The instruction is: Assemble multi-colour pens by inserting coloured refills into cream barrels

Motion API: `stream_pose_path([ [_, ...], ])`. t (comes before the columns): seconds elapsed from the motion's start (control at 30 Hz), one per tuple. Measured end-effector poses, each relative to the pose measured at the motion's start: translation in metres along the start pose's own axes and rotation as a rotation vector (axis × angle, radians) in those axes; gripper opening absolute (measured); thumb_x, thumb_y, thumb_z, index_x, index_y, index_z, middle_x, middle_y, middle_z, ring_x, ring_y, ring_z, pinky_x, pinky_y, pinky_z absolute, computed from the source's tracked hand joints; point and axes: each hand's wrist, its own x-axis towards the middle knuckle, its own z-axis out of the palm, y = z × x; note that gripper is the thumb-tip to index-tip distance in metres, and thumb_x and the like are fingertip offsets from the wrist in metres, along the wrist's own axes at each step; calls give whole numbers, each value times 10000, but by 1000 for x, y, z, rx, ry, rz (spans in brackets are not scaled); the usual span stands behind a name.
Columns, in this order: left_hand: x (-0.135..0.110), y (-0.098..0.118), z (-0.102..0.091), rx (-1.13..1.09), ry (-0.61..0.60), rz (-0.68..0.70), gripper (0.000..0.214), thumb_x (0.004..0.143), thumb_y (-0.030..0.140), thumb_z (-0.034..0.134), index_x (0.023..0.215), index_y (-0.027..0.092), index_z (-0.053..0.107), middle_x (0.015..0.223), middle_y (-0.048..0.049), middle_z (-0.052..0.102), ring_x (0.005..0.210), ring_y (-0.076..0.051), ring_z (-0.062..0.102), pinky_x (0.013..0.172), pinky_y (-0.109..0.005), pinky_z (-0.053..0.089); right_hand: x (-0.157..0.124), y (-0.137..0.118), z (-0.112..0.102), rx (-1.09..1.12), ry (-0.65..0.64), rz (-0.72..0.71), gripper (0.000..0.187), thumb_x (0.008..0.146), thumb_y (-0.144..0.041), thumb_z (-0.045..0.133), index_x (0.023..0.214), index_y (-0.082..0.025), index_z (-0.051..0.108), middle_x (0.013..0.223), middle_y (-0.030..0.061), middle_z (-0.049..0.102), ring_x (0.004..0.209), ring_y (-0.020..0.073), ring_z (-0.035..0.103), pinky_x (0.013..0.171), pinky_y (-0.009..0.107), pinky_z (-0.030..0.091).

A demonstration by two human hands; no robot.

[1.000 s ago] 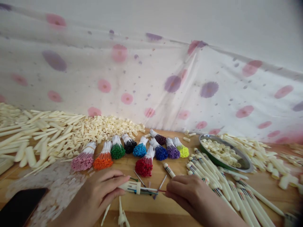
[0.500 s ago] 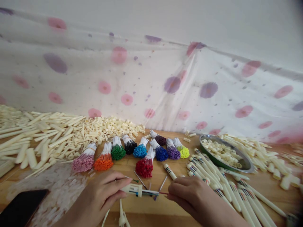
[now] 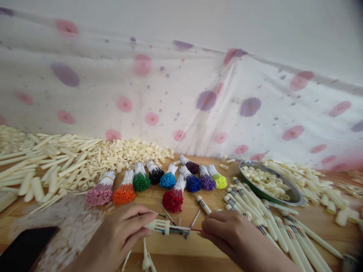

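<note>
Between thumb and fingers, my left hand (image 3: 121,232) grips a cream multicolour pen barrel (image 3: 160,226) lying sideways. Several thin refills (image 3: 181,229) stick out of its right end. My right hand (image 3: 234,236) is closed in a pinch at the end of a red-tipped refill (image 3: 196,230) in line with the barrel; its fingertips are partly hidden. Loose refills (image 3: 195,218) lie on the table just behind the barrel. Behind both hands stand bundles of refills sorted by colour, among them red (image 3: 172,199), orange (image 3: 124,194), pink (image 3: 100,193) and blue (image 3: 193,184).
Cream pen parts (image 3: 68,155) are heaped at the left. A black phone (image 3: 27,247) lies near clear plastic pieces (image 3: 70,223). At the right are pens with coloured sliders (image 3: 295,241) and a metal dish (image 3: 297,196) of small cream parts. A flowered plastic sheet (image 3: 170,90) covers the wall.
</note>
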Motion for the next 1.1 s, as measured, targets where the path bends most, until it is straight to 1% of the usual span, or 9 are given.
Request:
stream_pose_path([
  [0.2, 1, 4, 0, -10, 26, -2, 236, 892, 252, 494, 1094, 284, 613, 953, -5, 696, 839, -131, 658, 726, -215, 530, 4, -1, 2, -15, -16, -6, 273, 939, -212, 418, 691, -186, 529, 649, -10, 584, 546, 93, 494, 527, 221, 287],
  [0.3, 3, 6, -3, 7, 30, 27, 221, 880, 235, 514, 1066, 266, 628, 927, -3, 703, 813, -123, 665, 711, -196, 530, 6, -2, 4, -28, -21, -10, 278, 939, -210, 417, 690, -181, 537, 651, -5, 597, 538, 94, 499, 518, 222, 281],
  [0.43, 3, 4, -3, 28, 23, 43, 212, 870, 228, 524, 1045, 255, 641, 913, -6, 707, 799, -132, 671, 696, -205, 538, 6, -5, 6, -59, 25, -26, 310, 949, -216, 389, 674, -178, 528, 629, -5, 586, 519, 95, 493, 518, 223, 281],
  [0.6, 1, 5, 2, -8, 26, -22, 218, 881, 239, 508, 1054, 272, 636, 942, -5, 703, 826, -135, 665, 722, -220, 537, 4, -9, 4, -66, 80, -61, 292, 956, -218, 380, 704, -183, 524, 647, -12, 583, 538, 105, 497, 517, 234, 286],
  [0.73, 2, 9, 0, -62, 0, -62, 231, 844, 220, 567, 1052, 287, 639, 961, 6, 705, 849, -131, 674, 743, -201, 543, 9, -14, 12, -45, 200, -133, 281, 967, -224, 363, 758, -178, 546, 667, -6, 594, 566, 114, 513, 535, 236, 316],
  [0.87, 5, 14, 1, -154, -7, -77, 262, 822, 199, 594, 1057, 308, 633, 956, 26, 708, 847, -120, 684, 739, -169, 547, 18, -22, 28, -42, 330, -223, 215, 948, -224, 426, 801, -163, 571, 684, 9, 619, 580, 120, 541, 545, 243, 352],
  [1.0, 8, 18, 5, -163, 63, -53, 223, 833, 219, 581, 1035, 291, 647, 917, 22, 714, 819, -117, 692, 719, -147, 550, 23, -30, 40, 40, 465, -177, 167, 930, -250, 474, 852, -160, 590, 690, 20, 669, 583, 123, 589, 556, 234, 404],
  [1.1, 8, 18, 6, -104, 164, -27, 193, 864, 288, 545, 1024, 271, 652, 900, 8, 723, 813, -117, 699, 706, -131, 549, 24, -31, 47, 202, 550, -139, 159, 918, -280, 498, 922, -163, 605, 713, 37, 695, 597, 127, 621, 564, 219, 441],
])
